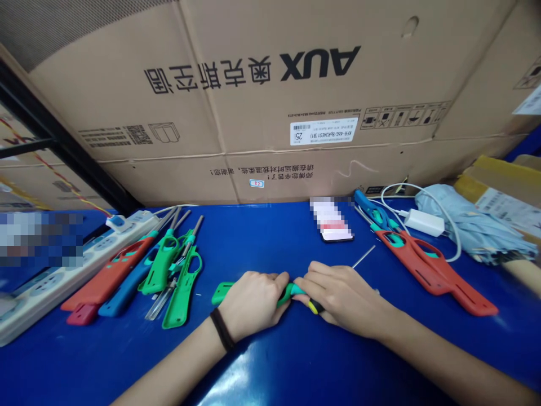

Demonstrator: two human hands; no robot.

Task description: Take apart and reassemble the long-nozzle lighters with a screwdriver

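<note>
My left hand (256, 299), with a dark band at the wrist, is closed around a green long-nosed lighter (220, 292) that lies across in front of me. Its teal collar (297, 290) shows between my two hands. My right hand (333, 290) is closed on a screwdriver with a yellow and black handle (315, 306); a thin metal shaft (364, 256) sticks out beyond the knuckles, up to the right. The right fingertips also meet the lighter's teal end. Both palms hide most of what they grip.
At left lie a red lighter (112, 273), a blue lighter (127, 288), green lighter parts (180, 299) and a power strip (84, 265). At right are red lighters (422, 262), a white charger (424, 223) and a folded umbrella (460, 220). A phone (336, 225) lies before a large carton (253, 113).
</note>
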